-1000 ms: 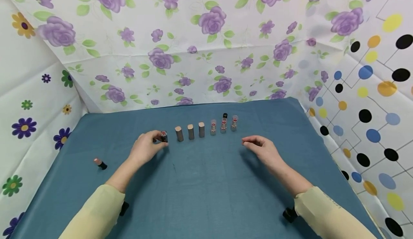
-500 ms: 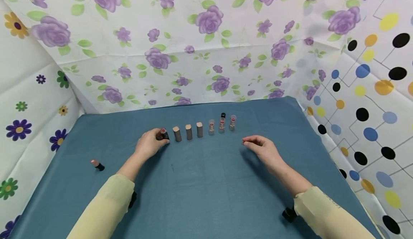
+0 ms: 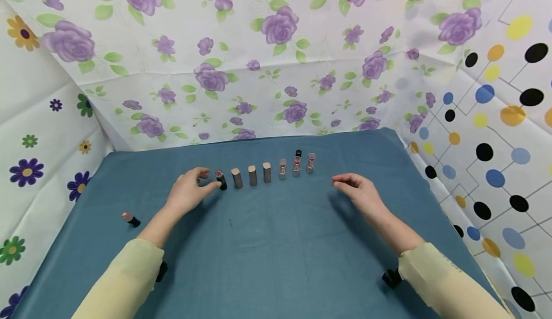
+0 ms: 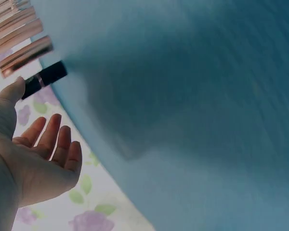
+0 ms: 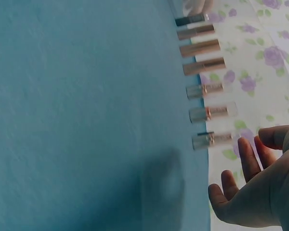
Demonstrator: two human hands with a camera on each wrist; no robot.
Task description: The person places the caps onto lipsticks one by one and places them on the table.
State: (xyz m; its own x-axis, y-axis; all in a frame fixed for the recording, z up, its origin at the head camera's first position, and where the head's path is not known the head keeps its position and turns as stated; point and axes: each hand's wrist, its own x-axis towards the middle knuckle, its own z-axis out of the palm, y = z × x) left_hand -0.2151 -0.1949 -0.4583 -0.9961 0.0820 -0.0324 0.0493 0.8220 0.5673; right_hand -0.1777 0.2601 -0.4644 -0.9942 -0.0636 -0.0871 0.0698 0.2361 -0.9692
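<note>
A black lipstick with a red top (image 3: 221, 180) stands upright at the left end of a row. Just left of it is my left hand (image 3: 188, 190), fingers spread apart from the thumb, the thumb tip right at the lipstick's side. The left wrist view shows the same black lipstick (image 4: 45, 79) by the thumb and nothing in the palm. To the right of the row hovers my right hand (image 3: 359, 195), fingers loosely bent and holding nothing. The right wrist view shows that hand (image 5: 260, 187) near the clear-capped lipsticks.
Beside the black lipstick stand three brown-grey tubes (image 3: 252, 176), then three clear-capped lipsticks (image 3: 296, 167). A small black-topped item (image 3: 298, 153) shows behind them. A pinkish lipstick with a black end (image 3: 131, 219) lies at the left on the blue cloth (image 3: 276, 252). Patterned sheets surround the table.
My left hand has let go of the black lipstick, leaving it standing at the row's left end, and drawn back slightly left. My right hand has shifted slightly right.
</note>
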